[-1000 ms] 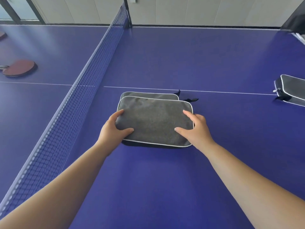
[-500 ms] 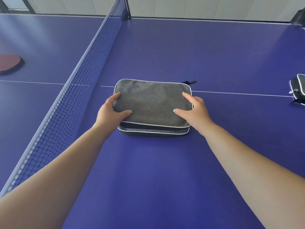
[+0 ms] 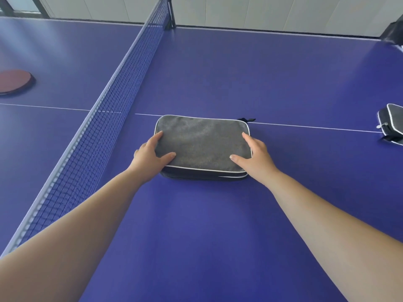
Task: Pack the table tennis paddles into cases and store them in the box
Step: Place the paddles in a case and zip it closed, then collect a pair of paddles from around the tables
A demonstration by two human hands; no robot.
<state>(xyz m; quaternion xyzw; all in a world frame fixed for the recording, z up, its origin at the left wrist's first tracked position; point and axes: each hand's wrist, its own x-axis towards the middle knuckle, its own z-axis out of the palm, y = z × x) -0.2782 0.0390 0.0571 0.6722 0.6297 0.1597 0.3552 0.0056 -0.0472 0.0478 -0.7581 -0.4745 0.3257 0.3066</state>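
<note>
On the blue table (image 3: 218, 225), a stack of two grey, white-piped cases (image 3: 201, 144) is lying just right of the net (image 3: 104, 118). The left hand (image 3: 150, 154) and right hand (image 3: 254, 156) are gripping its sides, thumbs pressing on top.

Indoor table tennis room, sports or recreation hall. Evidence: blue table tennis table (image 3: 218, 73) fills view, white centre line painted on surface, black net (image 3: 104, 118) with white top band stretched across, post clamped at far edge. Red paddle (image 3: 15, 80) lies beyond net; grey zip case (image 3: 202, 140) and second dark case (image 3: 391, 125) on near side. Pale panelled wall (image 3: 261, 12) behind, dark window frame far left.
</note>
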